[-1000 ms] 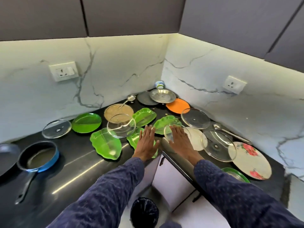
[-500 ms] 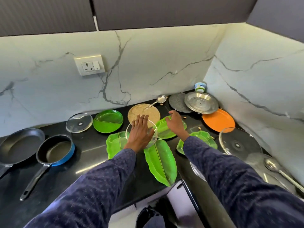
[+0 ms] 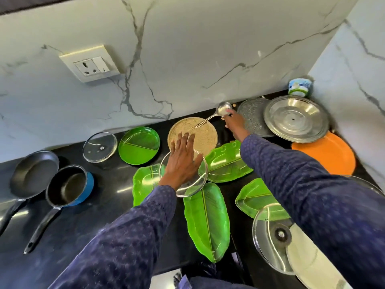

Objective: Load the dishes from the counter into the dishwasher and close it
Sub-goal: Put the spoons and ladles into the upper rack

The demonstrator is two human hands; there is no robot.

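Dishes cover the black counter (image 3: 100, 207). My left hand (image 3: 183, 161) lies flat with spread fingers on a glass lid (image 3: 188, 188) that overlaps green leaf-shaped plates (image 3: 206, 222). Behind it sits a speckled tan plate (image 3: 205, 133), and a steel spoon (image 3: 209, 119) rests its handle on it. My right hand (image 3: 234, 124) reaches to the back, fingertips at the spoon's bowl; whether it grips the spoon is unclear. A grey plate (image 3: 252, 118), a steel plate (image 3: 295, 118) and an orange plate (image 3: 325, 155) lie further right. The dishwasher is out of view.
At the left stand a black frying pan (image 3: 34, 171) and a blue saucepan (image 3: 68, 185), handles toward me. A round green plate (image 3: 138, 146) and a small glass lid (image 3: 100, 147) lie by the wall. Another glass lid (image 3: 268, 240) and a white plate (image 3: 312, 268) are at the lower right.
I have leaned in toward the corner. My right hand moved from the leaf plate back to the spoon's bowl. My left hand moved onto the glass lid and stays there.
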